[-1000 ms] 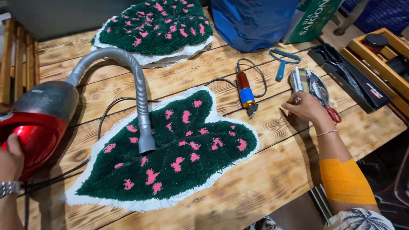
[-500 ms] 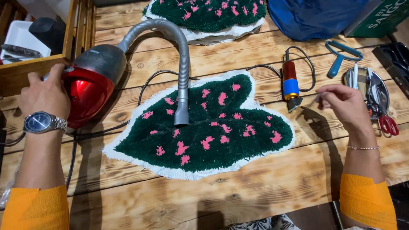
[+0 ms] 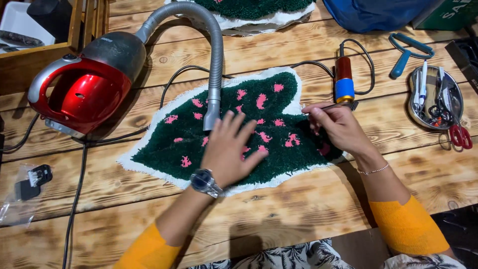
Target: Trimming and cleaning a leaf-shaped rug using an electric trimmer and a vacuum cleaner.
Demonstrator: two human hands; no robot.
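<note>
Pressing flat on a dark green tufted rug [image 3: 234, 134] dotted with pink patches, the person's left hand [image 3: 230, 149] lies open with fingers spread, a wristwatch [image 3: 203, 181] at the wrist. The right hand [image 3: 338, 127] rests on the rug's right part, closed in a pinch on a thin metal tool [image 3: 334, 106] whose tip points left over the pile; what sort of tool it is cannot be told.

The rug lies in the middle of a wooden table [image 3: 298, 219], directly under both hands, its white backing cloth showing as a ragged border. It looks soft, light and floppy, likely to bunch or slide if tugged, so a flat palm seems the surest way to steady it, and the backing edge the best place to lift it.

Just beyond the left fingertips, a grey vacuum hose [image 3: 215, 65] ends with its nozzle on the pile, curving back to a red canister vacuum [image 3: 84, 92] at far left. A red-and-blue corded power tool [image 3: 343, 79] lies beside the rug's upper right edge. Farther right, a metal tray [image 3: 434, 97] holds scissors and small instruments; a second green rug [image 3: 254, 7] sits at the table's far side.
</note>
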